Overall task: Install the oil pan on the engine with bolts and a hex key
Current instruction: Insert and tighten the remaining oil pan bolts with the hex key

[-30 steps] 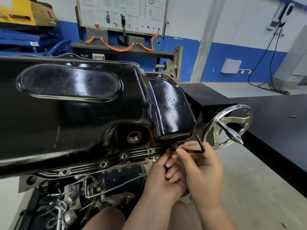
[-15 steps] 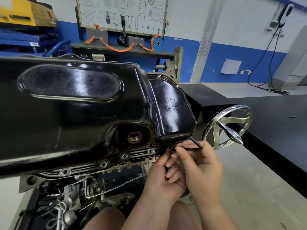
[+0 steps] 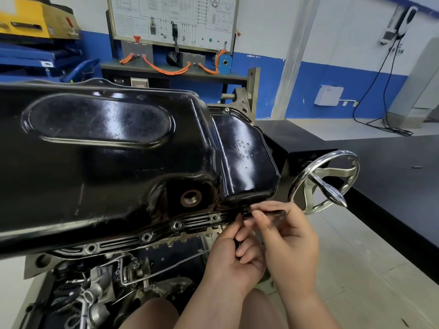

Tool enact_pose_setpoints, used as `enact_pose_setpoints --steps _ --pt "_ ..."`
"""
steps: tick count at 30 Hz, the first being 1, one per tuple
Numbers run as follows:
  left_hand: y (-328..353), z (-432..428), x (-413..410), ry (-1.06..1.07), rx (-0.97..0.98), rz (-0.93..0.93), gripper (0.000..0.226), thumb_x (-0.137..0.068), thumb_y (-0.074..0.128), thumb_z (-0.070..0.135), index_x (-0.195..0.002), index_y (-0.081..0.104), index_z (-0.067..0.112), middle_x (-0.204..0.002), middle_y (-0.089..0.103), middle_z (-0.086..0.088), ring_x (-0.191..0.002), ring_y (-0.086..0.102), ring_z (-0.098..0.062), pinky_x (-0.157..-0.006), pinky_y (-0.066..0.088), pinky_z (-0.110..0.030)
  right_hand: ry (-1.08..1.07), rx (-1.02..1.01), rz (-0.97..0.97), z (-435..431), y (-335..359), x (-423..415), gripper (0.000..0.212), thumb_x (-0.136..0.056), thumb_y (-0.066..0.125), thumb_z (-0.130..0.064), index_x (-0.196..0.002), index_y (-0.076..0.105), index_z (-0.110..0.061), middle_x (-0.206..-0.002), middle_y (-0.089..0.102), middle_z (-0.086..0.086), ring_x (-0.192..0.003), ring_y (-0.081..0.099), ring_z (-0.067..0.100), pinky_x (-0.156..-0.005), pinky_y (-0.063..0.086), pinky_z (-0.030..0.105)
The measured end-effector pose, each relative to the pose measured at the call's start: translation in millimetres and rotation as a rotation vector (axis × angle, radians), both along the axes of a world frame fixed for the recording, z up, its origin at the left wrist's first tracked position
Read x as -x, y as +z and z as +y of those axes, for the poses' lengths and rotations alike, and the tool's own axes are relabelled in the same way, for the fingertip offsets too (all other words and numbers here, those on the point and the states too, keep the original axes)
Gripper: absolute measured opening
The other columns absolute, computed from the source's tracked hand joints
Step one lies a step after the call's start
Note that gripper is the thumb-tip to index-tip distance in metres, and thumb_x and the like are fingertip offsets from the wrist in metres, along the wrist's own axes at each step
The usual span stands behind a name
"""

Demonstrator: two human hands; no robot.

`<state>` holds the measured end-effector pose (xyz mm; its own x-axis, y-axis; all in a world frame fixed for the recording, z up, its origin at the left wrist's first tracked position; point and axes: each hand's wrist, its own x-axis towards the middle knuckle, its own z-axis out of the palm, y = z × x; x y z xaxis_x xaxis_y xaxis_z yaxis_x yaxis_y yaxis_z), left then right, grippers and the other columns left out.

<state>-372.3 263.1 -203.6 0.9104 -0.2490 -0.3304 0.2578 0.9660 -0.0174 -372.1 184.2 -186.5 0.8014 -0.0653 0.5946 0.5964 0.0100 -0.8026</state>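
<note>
The glossy black oil pan [image 3: 107, 162] sits on the upturned engine [image 3: 99, 293] and fills the left and centre. Several bolts [image 3: 176, 225] stand in its near flange. My right hand [image 3: 287, 243] pinches a black hex key [image 3: 268, 213], which lies level with its tip at the flange under the pan's right end. My left hand [image 3: 234, 260] is curled just below, index finger raised to the key's tip, fingers closed on something dark that I cannot identify. The bolt under the tip is hidden.
A chrome handwheel [image 3: 325, 181] on the black engine stand [image 3: 299, 157] sits right of my hands. A black bench [image 3: 392, 176] runs along the right. A threaded drain hole [image 3: 191, 198] opens in the pan. A training board [image 3: 171, 22] with orange cables stands behind.
The hex key's short arm pointed up a second ago; it has swung down and the key now lies flat between my right fingers. Both hands stay in the same spot.
</note>
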Motion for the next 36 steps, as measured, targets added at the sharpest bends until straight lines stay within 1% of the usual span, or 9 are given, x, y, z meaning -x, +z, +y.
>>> enact_pose_setpoints --steps 5,8,10,15,19,25,30,33,36 --pt "2.0 0.1 1.4 0.006 0.001 -0.008 0.036 -0.078 0.055 0.011 -0.042 0.053 0.007 -0.038 0.035 0.005 -0.022 0.024 -0.004 -0.023 0.013 -0.012 0.105 0.003 0.055 0.5 -2.6 3.5 0.023 -0.081 0.063 -0.014 -0.088 0.063 -0.036 -0.086 0.071 0.006 -0.067 0.070 0.022 -0.059 0.056 0.033" --pt "-0.3 0.4 0.4 0.006 0.041 -0.011 0.033 -0.079 0.056 0.010 -0.047 0.055 0.007 -0.041 0.035 0.005 -0.022 0.024 -0.005 -0.022 0.015 -0.012 0.103 0.065 0.004 -0.5 -3.9 3.4 0.034 -0.089 0.051 -0.012 -0.110 0.065 -0.037 -0.095 0.070 0.001 -0.078 0.070 0.017 -0.068 0.055 0.022" --pt "-2.2 0.5 -0.2 0.000 0.039 -0.025 0.031 -0.081 0.055 0.011 -0.050 0.056 0.007 -0.041 0.036 0.005 -0.022 0.024 -0.004 -0.022 0.014 -0.012 0.062 0.083 -0.005 -0.3 -3.1 2.3 0.035 -0.090 0.050 -0.012 -0.104 0.068 -0.038 -0.094 0.070 -0.002 -0.077 0.070 0.016 -0.070 0.053 0.018" --pt "-3.5 1.3 -0.2 -0.001 0.007 -0.043 0.029 -0.078 0.054 0.013 -0.052 0.060 0.003 -0.041 0.036 0.004 -0.022 0.024 -0.004 -0.022 0.013 -0.011 -0.023 0.000 -0.001 1.1 -2.3 -0.9 0.015 -0.081 0.067 -0.012 -0.082 0.071 -0.027 -0.090 0.070 -0.003 -0.073 0.069 0.020 -0.069 0.056 0.030" --pt "-2.7 0.9 0.7 0.010 -0.004 -0.019 0.031 -0.077 0.053 0.011 -0.047 0.057 0.004 -0.039 0.035 0.004 -0.021 0.024 -0.004 -0.021 0.014 -0.012 0.013 -0.034 0.039 2.1 -1.7 0.4 0.017 -0.078 0.066 -0.010 -0.078 0.065 -0.027 -0.082 0.071 -0.002 -0.066 0.069 0.015 -0.061 0.054 0.021" --pt "-3.8 2.1 1.0 -0.016 0.002 -0.006 0.032 -0.079 0.054 0.012 -0.048 0.057 0.006 -0.040 0.036 0.005 -0.022 0.024 -0.005 -0.022 0.015 -0.013 0.080 0.050 0.014 2.6 -2.5 3.2 0.029 -0.092 0.047 -0.028 -0.113 0.064 -0.038 -0.093 0.069 -0.005 -0.079 0.070 0.018 -0.073 0.055 0.025" --pt "-4.5 1.7 1.3 -0.018 -0.010 -0.016 0.026 -0.079 0.054 0.012 -0.054 0.058 0.005 -0.041 0.035 0.005 -0.022 0.024 -0.004 -0.022 0.015 -0.014 -0.033 -0.001 0.004 3.9 0.4 2.0 0.020 -0.086 0.058 -0.013 -0.087 0.068 -0.029 -0.079 0.069 0.001 -0.071 0.070 0.017 -0.069 0.053 0.024" --pt "-4.1 1.1 2.5 -0.011 -0.027 -0.015 0.026 -0.079 0.055 0.013 -0.055 0.060 0.003 -0.041 0.035 0.005 -0.023 0.024 -0.004 -0.023 0.014 -0.013 0.001 -0.086 0.024 3.1 1.1 1.8 0.010 -0.081 0.064 -0.009 -0.080 0.065 -0.019 -0.077 0.069 0.003 -0.066 0.069 0.017 -0.063 0.052 0.017" --pt "-2.3 0.4 3.4 -0.006 -0.046 -0.017 0.026 -0.076 0.055 0.012 -0.051 0.060 0.004 -0.041 0.035 0.005 -0.023 0.024 -0.004 -0.024 0.013 -0.012 0.022 -0.065 0.029 2.0 0.5 2.4 0.016 -0.081 0.064 -0.008 -0.080 0.063 -0.024 -0.083 0.072 0.000 -0.069 0.070 0.017 -0.064 0.052 0.018"
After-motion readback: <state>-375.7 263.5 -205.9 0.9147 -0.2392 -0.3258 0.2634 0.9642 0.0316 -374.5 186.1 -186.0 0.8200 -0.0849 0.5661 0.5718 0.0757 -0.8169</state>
